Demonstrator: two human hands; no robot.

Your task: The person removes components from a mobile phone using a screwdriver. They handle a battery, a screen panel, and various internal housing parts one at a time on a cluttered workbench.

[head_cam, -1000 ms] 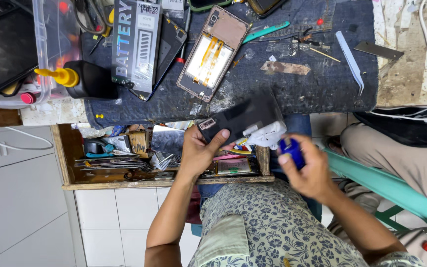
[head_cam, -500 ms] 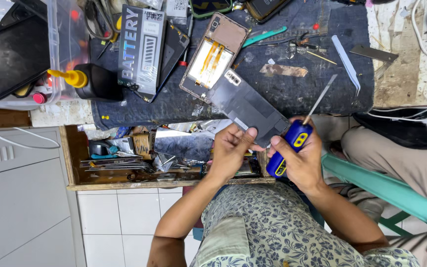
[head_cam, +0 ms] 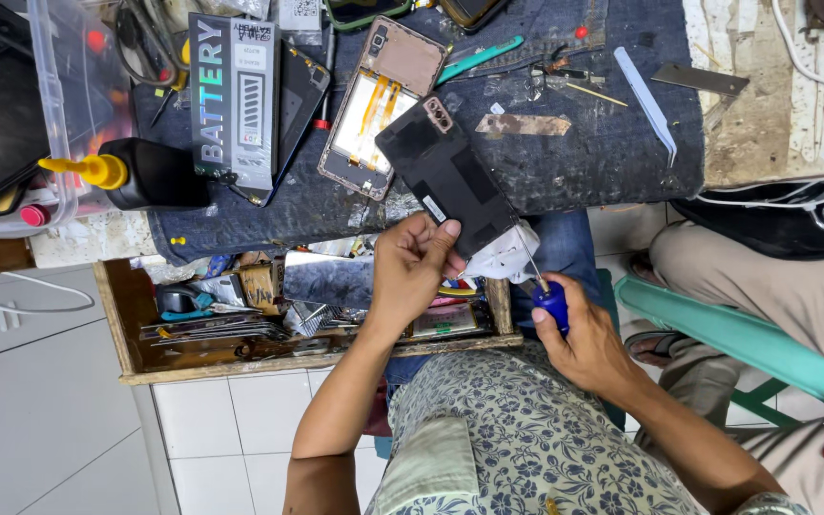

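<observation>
Left hand fingers are clamping the black phone; right hand fingers, clamped on the blue screwdriver, are working its lower edge. Judged unscrewing; tip needs steady seating.

One head-worn camera looks steeply down, close over the workbench.

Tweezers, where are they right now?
Head view: the tweezers lie on the dark mat at upper right, beside a metal blade, away from both hands.
</observation>
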